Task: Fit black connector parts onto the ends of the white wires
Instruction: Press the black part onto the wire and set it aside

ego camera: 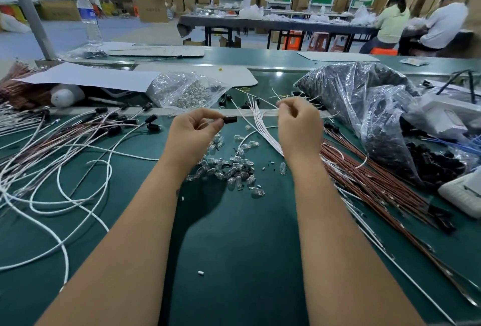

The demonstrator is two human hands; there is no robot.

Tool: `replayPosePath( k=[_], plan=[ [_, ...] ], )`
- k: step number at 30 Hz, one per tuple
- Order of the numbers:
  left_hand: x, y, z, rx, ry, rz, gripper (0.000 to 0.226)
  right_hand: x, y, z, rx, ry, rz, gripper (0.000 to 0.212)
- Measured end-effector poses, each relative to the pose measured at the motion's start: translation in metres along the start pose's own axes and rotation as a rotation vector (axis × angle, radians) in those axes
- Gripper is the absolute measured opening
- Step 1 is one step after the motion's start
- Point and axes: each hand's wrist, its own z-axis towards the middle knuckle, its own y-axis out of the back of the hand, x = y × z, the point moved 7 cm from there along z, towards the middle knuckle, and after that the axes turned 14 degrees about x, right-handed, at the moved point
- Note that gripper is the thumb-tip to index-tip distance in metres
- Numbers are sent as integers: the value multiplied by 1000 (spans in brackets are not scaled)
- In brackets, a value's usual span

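Observation:
My left hand (pixel 194 130) pinches a small black connector part (pixel 230 119) between thumb and fingertips, held above the green table. My right hand (pixel 298 124) is raised beside it, fingers curled, pinching the end of a thin white wire (pixel 279 103). A bundle of white wires (pixel 263 130) lies just left of and under my right hand. Finished white wires with black connectors (pixel 152 118) on their ends spread across the table at the left. A clear bag of black connector parts (pixel 374 117) lies at the right.
Small glass bulbs (pixel 229 169) are scattered between my forearms. A clear bag of bulbs (pixel 187 91) lies behind. Brown wires (pixel 377 180) lie at the right. A water bottle (pixel 89 21) stands far left. People sit at a far table.

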Motion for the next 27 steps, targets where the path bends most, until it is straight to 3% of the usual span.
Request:
replayPosePath(
  k=[3, 6, 8, 10, 17, 23, 27],
  plan=[
    [3, 0, 2, 4, 34, -60, 23, -28, 36, -1, -145, -227, -327, 30],
    [1, -2, 5, 30, 28, -183, 30, -51, 40, -6, -24, -476, -567, 31],
    [-3, -5, 4, 87, 5, -283, 36, -56, 36, -9, 46, -542, -638, 32],
    [-7, -7, 2, 142, -20, -355, 38, -57, 34, -9, 52, -542, -663, 30],
    [-5, 2, -1, 162, -34, -545, 5, -47, 36, -8, -94, -425, -655, 19],
    [0, 4, -1, 166, 2, -640, 8, -31, 37, -6, -221, -256, -634, 21],
    [-1, 2, 1, 213, -19, -674, 23, -17, 36, -8, -339, -129, -610, 20]
  ],
)
